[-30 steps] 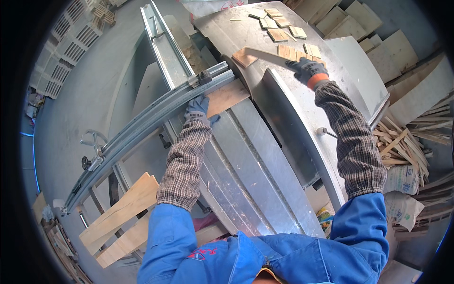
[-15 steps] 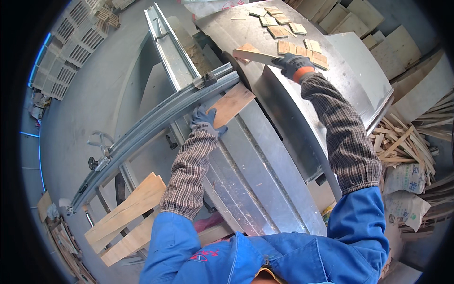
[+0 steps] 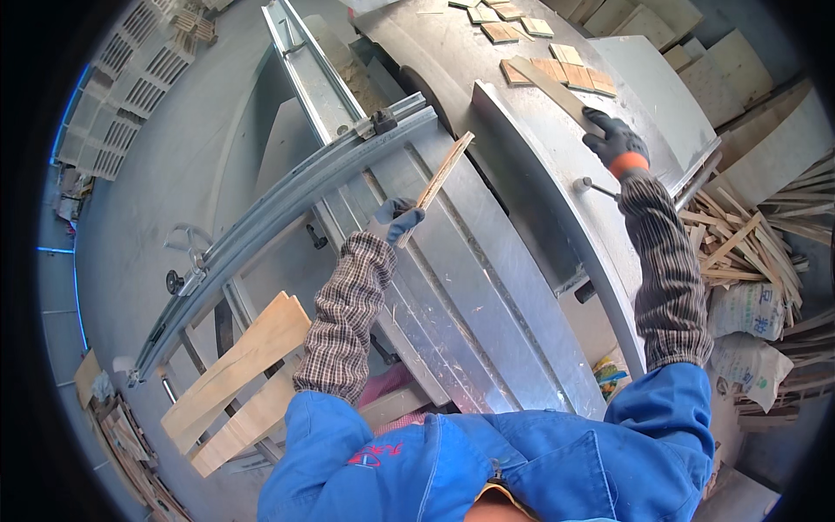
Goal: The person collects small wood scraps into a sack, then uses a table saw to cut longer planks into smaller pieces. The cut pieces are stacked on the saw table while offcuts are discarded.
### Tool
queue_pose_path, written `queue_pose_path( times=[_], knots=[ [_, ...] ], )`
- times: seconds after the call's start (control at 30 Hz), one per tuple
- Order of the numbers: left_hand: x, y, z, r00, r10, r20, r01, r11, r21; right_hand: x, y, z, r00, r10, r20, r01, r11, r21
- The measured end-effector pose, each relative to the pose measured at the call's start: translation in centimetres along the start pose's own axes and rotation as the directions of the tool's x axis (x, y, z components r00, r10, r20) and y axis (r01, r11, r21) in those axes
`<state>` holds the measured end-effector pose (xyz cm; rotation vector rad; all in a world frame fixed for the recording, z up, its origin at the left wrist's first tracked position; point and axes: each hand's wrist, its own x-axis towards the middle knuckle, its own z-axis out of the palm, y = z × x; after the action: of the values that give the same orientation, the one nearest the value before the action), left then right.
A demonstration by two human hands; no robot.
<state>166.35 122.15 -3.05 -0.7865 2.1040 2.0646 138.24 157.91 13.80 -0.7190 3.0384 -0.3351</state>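
Note:
My gloved left hand [image 3: 396, 219] is closed on a thin wooden board [image 3: 445, 174], tipped on edge above the grooved metal sliding table [image 3: 487, 313]. My gloved right hand [image 3: 616, 139], with an orange cuff, grips the near end of a flat wooden stick [image 3: 550, 89]. The stick's far end reaches a row of small wooden blocks [image 3: 578, 76] on the metal saw table [image 3: 435, 43]; I cannot tell whether it touches them. More small blocks [image 3: 500, 33] lie farther back on that table.
A metal crosscut fence [image 3: 287, 209] crosses the sliding table at the left. A long raised rip fence [image 3: 531, 165] runs between my arms. Several cut boards [image 3: 243, 352] rest at the lower left. Offcut strips [image 3: 739, 235] and white sacks [image 3: 748, 370] lie at the right.
My left hand has lifted the board off the sliding table and turned it on edge. My right hand has moved right with the stick, and the block by it now sits at the row.

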Motion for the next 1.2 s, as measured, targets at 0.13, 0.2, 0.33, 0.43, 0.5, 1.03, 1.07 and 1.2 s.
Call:
queue_pose_path(
  times=[0.13, 0.2, 0.33, 0.43, 0.5, 1.03, 1.07, 1.2],
  knots=[
    [-1.9, 0.0, 1.5, 0.979, -0.062, 0.192, 0.134, 0.914, -0.384, -8.1, 1.8, 2.9, 0.996, 0.094, 0.003, -0.067, 0.683, 0.728],
    [-3.6, -0.5, 2.6, 0.978, -0.021, 0.205, 0.134, 0.821, -0.555, -12.8, 1.1, 4.1, 0.948, 0.223, 0.229, -0.308, 0.442, 0.842],
    [-5.5, -0.4, 4.5, 0.943, 0.008, 0.334, 0.240, 0.678, -0.695, -22.3, 1.3, 8.2, 0.921, 0.215, 0.325, -0.363, 0.170, 0.916],
    [-7.6, 1.1, 5.7, 0.890, 0.101, 0.444, 0.314, 0.570, -0.760, -27.6, 0.1, 9.0, 0.874, 0.236, 0.425, -0.471, 0.193, 0.861],
    [-8.7, 2.2, 6.5, 0.805, 0.244, 0.540, 0.400, 0.450, -0.799, -30.1, -1.0, 10.1, 0.911, 0.276, 0.307, -0.355, 0.143, 0.924],
    [-11.8, 1.5, 7.9, 0.523, 0.686, 0.506, 0.727, -0.049, -0.685, -33.7, -4.0, 8.0, 0.880, 0.327, 0.344, -0.408, 0.148, 0.901],
    [-11.9, 1.6, 7.9, 0.524, 0.680, 0.514, 0.729, -0.045, -0.683, -33.7, -3.9, 8.1, 0.883, 0.328, 0.337, -0.401, 0.152, 0.903],
    [-11.6, 1.6, 7.9, 0.540, 0.680, 0.496, 0.719, -0.065, -0.692, -34.0, -3.4, 8.6, 0.894, 0.330, 0.302, -0.370, 0.165, 0.914]
  ],
)
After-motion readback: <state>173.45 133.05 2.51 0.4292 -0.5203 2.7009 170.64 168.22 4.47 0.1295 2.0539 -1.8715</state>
